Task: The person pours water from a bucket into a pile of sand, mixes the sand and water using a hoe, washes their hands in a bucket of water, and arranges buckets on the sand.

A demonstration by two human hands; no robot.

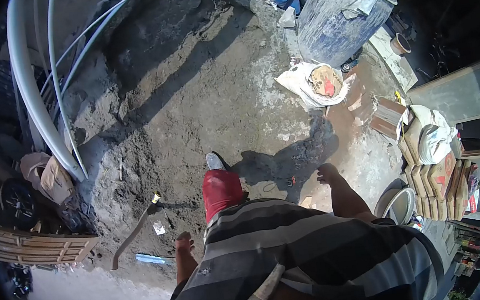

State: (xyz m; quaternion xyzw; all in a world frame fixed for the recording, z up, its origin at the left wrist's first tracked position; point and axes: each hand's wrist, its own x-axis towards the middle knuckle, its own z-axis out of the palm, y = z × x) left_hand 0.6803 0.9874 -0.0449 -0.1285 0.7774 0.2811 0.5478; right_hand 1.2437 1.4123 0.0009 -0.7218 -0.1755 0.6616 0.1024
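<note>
My left hand [184,243] hangs low beside my body, holding nothing, its fingers loosely bent and apart. Nearest to it are a long curved wooden handle [130,238] with a pale yellowish end, and a light blue strip [150,259] on the ground. What kind of tool the handle belongs to does not show clearly. My right hand [328,174] is held out over the pale floor, empty, with its fingers slightly curled and apart. My shoe [214,161] is forward on the grey, sandy ground [189,120].
A large blue drum [338,17] stands back right, with an opened white sack [307,86] before it. Stacked cement bags [434,184] and a round basin [399,205] are at right. White pipes [35,90] and a wooden panel [37,243] lie left.
</note>
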